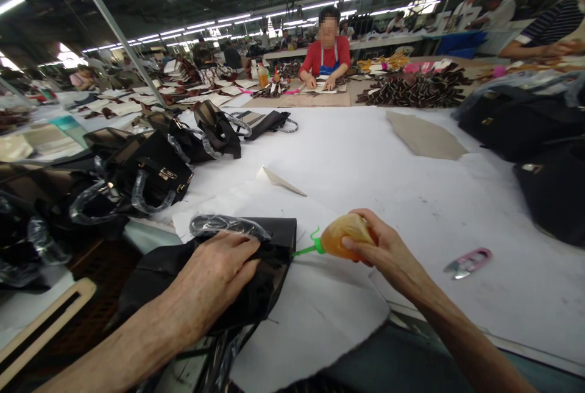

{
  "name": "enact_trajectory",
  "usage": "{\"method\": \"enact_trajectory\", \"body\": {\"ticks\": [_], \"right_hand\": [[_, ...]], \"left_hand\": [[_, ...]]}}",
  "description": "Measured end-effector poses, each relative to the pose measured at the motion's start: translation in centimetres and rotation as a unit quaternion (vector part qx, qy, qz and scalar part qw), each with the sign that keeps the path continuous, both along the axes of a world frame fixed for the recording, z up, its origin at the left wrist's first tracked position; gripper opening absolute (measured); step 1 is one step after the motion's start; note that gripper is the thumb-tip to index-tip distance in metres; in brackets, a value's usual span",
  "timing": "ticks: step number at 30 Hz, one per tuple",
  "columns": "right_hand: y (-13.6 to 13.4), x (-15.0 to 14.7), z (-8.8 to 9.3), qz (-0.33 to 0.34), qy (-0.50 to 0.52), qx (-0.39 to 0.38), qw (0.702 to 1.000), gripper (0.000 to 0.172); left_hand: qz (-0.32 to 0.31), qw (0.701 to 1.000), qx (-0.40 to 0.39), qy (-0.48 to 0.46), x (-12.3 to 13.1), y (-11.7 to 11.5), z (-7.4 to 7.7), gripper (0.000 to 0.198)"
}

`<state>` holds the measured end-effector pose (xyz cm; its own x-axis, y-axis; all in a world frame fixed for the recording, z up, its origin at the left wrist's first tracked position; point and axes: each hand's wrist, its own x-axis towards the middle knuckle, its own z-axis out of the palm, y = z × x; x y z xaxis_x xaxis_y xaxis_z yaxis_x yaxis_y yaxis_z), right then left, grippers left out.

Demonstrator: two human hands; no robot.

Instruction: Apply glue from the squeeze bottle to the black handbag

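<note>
My right hand (372, 242) is closed around a soft squeeze bottle (340, 233) of amber liquid, probably glue, tipped on its side. Its thin green nozzle (307, 251) points left, the tip at the edge of a black handbag (274, 231). Over that bag lies my left hand (228, 265), its fingers bent and gripping the black material near the nozzle. A plastic-wrapped handle (228, 223) lies just beyond the fingers. The underside of the bag and my left thumb's contact are partly hidden. Right of my right hand lies a pair of pink thread snips (469, 263).
Several black handbags (155, 177) crowd the left side, and more dark bags (516, 119) stand at the right. A beige sheet (425, 135) and a small pale scrap (283, 181) lie on the white tabletop (347, 161). A co-worker in red (326, 58) sits across.
</note>
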<state>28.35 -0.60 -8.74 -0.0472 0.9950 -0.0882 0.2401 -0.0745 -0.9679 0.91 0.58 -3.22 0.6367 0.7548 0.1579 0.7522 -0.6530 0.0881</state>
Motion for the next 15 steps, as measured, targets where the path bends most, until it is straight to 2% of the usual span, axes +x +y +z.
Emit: {"method": "enact_trajectory", "body": {"ticks": [5,11,15], "right_hand": [[0.14,0.18,-0.35,-0.02,-0.007,-0.001,1.0,0.031],[-0.02,-0.15,0.08,-0.008,-0.014,-0.004,1.0,0.028],[-0.1,-0.14,0.07,0.0,-0.011,-0.002,1.0,0.029]], "left_hand": [[0.002,1.0,-0.002,-0.004,-0.06,-0.06,-0.13,0.02],[-0.002,1.0,0.013,-0.002,-0.5,0.01,-0.72,0.022],[-0.004,1.0,0.02,-0.008,-0.48,0.04,-0.53,0.022]]}}
